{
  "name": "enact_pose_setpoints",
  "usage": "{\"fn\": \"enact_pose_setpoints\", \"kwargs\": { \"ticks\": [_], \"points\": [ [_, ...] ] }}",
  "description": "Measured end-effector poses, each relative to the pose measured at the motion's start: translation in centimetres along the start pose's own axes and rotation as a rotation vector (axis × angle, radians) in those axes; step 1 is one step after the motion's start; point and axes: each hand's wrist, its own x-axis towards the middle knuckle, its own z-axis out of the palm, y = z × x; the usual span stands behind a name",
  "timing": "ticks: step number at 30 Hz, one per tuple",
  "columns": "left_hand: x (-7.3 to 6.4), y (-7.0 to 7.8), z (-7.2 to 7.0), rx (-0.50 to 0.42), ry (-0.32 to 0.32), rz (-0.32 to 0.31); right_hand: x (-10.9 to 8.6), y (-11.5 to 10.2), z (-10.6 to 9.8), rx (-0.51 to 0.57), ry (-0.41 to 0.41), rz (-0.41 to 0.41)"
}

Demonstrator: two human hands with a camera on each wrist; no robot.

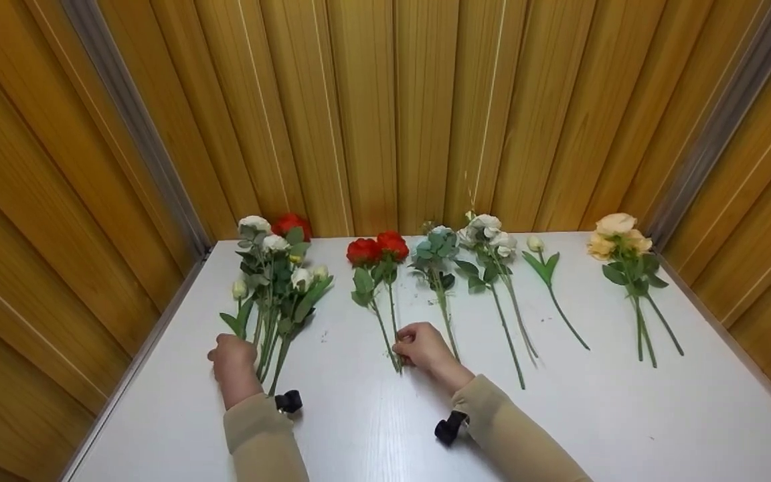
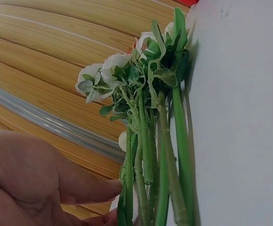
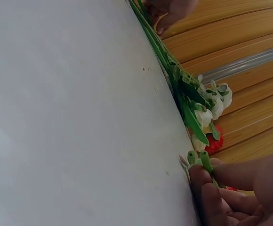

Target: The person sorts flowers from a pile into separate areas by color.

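Note:
My left hand (image 1: 233,358) pinches the stem of a white tulip (image 1: 239,289) at the left side of a mixed bunch (image 1: 275,281) of white flowers, a red flower and green leaves. Its thumb (image 2: 96,188) presses against the green stem in the left wrist view, while the fingertips are partly hidden. Two red flowers (image 1: 377,248) lie side by side in the middle of the table, and my right hand (image 1: 423,348) pinches their stems near the lower ends. In the right wrist view the cut stem ends (image 3: 204,159) stick out between thumb and fingers.
Right of the red flowers lie a pale blue flower (image 1: 440,244), white flowers (image 1: 489,234), a single white tulip (image 1: 536,244) and peach flowers (image 1: 618,234). The white table (image 1: 359,435) meets wood-patterned walls (image 1: 385,120) at the back and sides.

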Motion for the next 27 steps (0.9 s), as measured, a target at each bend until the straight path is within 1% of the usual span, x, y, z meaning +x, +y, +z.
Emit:
{"fn": "enact_pose_setpoints", "kwargs": {
  "ticks": [5,9,12,15,19,24,27],
  "points": [
    [0.23,-0.16,0.06,0.01,-0.005,0.05,-0.14,-0.19,-0.1,-0.051,-0.022,-0.019],
    [0.25,-0.13,-0.01,0.015,-0.038,0.059,-0.23,-0.34,-0.17,-0.114,-0.032,-0.048],
    [0.19,-0.18,-0.14,0.032,-0.042,0.062,-0.23,-0.35,-0.2,-0.136,-0.041,-0.056],
    [0.11,-0.36,-0.26,0.033,-0.01,0.084,-0.24,-0.3,-0.2,-0.144,-0.046,-0.052],
    [-0.06,-0.5,-0.36,0.006,0.037,0.111,-0.29,-0.27,-0.2,-0.143,-0.048,-0.056],
    [-0.14,-0.39,-0.34,-0.022,0.068,0.115,-0.25,-0.33,-0.21,-0.143,-0.041,-0.068],
    [-0.09,-0.36,-0.42,-0.013,0.072,0.122,-0.24,-0.38,-0.21,-0.143,-0.04,-0.058]
  ]
}}
